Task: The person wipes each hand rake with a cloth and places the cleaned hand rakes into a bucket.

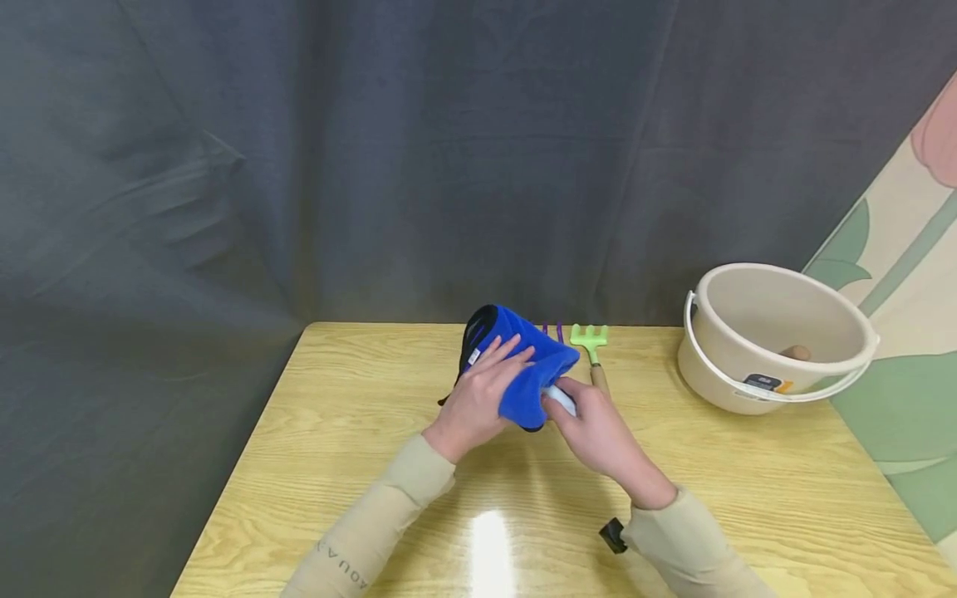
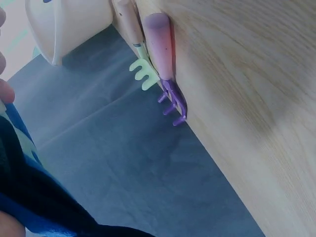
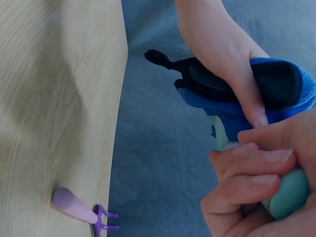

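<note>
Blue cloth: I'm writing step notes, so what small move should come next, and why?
Probably slide the blue cloth along the pale-green tool: the left grip holds the cloth over part of it, while the right grip holds the tool's exposed end, which should steady it.

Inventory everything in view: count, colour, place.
Table: 1, tan, foreground
Cloth: 1, blue and black, above table
Held tool: 1, mint, against cloth
Green rake: 1, green, table's far edge
Purple rake: 1, purple, beside green rake
Bucket: 1, cream, table's right
Rounded object: 1, brown, inside bucket
Small object: 1, black, by right sleeve
Curtain: 1, grey, behind table
Floral panel: 1, multicoloured, far right
Sleeves: 2, beige, foreground
Left hand: 1, bare, holding cloth
Right hand: 1, bare, gripping tool
</note>
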The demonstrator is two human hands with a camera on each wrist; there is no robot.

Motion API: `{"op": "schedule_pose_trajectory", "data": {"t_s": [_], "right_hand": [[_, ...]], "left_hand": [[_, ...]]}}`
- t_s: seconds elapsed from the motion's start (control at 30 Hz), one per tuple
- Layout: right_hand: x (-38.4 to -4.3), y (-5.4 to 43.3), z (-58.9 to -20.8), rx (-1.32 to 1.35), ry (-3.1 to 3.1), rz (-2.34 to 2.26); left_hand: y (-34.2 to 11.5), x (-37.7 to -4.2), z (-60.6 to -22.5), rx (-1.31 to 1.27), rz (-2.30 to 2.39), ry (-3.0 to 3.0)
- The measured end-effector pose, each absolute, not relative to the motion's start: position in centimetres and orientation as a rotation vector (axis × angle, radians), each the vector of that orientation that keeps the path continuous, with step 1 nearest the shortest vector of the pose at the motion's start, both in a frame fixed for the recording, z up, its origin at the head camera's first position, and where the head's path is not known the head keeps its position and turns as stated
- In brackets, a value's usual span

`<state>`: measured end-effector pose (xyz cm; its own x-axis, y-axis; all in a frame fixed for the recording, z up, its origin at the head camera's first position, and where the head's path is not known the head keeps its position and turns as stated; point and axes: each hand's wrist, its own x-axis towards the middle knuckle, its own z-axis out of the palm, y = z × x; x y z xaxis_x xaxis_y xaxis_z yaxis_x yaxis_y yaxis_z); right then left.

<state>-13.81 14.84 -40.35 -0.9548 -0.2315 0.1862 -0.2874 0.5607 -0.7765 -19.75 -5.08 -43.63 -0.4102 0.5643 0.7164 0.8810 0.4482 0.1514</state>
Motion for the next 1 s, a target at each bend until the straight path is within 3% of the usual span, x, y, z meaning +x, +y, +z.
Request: {"op": "schedule_pose_trajectory", "data": {"t_s": [0.6,1.0], "right_hand": [[-13.6,15.1,-41.2,0.452,-2.702,1.344],[-13.5,15.1,-41.2,0.428,-2.658,1.348]], "left_hand": [[-6.9,-21.8,-43.5,-1.094,-0.408,-2.134],[-5.7,-21.4,-42.4,-1.054,-0.531,-2.166]]}}
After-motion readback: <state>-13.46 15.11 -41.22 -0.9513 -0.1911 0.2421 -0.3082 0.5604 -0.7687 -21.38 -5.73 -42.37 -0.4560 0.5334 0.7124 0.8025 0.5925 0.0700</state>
